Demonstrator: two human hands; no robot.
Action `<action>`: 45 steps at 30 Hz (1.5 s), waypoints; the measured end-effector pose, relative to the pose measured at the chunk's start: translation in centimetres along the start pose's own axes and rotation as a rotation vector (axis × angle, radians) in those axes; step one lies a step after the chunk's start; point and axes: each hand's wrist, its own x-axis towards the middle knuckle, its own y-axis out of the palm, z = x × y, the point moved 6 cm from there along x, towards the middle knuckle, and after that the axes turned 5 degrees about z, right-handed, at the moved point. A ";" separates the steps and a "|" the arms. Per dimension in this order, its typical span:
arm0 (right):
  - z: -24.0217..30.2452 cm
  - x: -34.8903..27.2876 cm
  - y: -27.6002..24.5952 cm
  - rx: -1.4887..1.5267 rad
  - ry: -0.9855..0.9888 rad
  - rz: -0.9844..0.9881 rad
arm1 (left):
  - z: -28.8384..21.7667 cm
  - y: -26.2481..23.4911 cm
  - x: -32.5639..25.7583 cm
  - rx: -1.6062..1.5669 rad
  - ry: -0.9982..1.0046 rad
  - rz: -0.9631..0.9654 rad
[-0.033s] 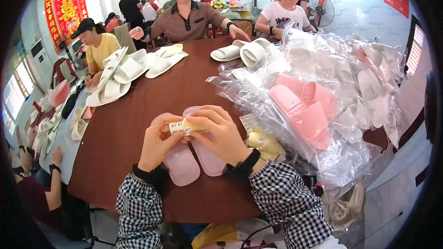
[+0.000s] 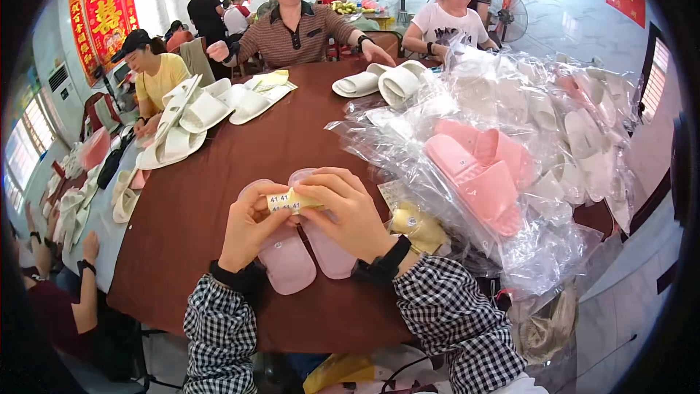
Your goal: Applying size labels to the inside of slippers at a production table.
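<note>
My left hand (image 2: 248, 225) and my right hand (image 2: 341, 208) meet over the near part of the brown table, both pinching a small yellowish sheet of stickers (image 2: 283, 202) with printed white labels. Beneath them lies a pair of pale pink slippers (image 2: 288, 263), soles toward me; my hands cover much of the uppers. A small round sticker shows on the left slipper. Close by my right wrist, a yellow roll of label sheet (image 2: 417, 228) rests at the edge of the plastic-wrapped pile.
Clear plastic bags of slippers (image 2: 539, 124) heap up on the right, with pink slippers (image 2: 477, 175) on top. White slippers (image 2: 182, 117) stand at the far left, another white pair (image 2: 383, 82) at the far edge. Several people sit around the brown table (image 2: 219, 248) and a grey one at left.
My hands, the sticker sheet and the slippers stay where they were. Across the table, a person's hand at left has shifted very slightly.
</note>
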 end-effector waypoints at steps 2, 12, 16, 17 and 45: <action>0.2 0.0 0.2 0.028 -0.007 0.009 | 0.1 -0.1 -0.2 0.010 0.001 -0.008; -0.1 -0.1 0.9 0.131 0.094 0.038 | -0.2 0.2 -0.4 0.078 0.060 0.021; 0.2 -0.1 0.8 0.115 0.083 0.045 | -0.4 0.2 -0.4 0.176 0.082 0.024; 0.2 -0.1 0.8 0.111 0.084 0.047 | -0.4 0.2 -0.4 0.188 0.089 0.023; -0.2 -0.3 0.9 0.114 0.135 0.045 | -1.2 0.3 -0.7 0.512 0.204 0.012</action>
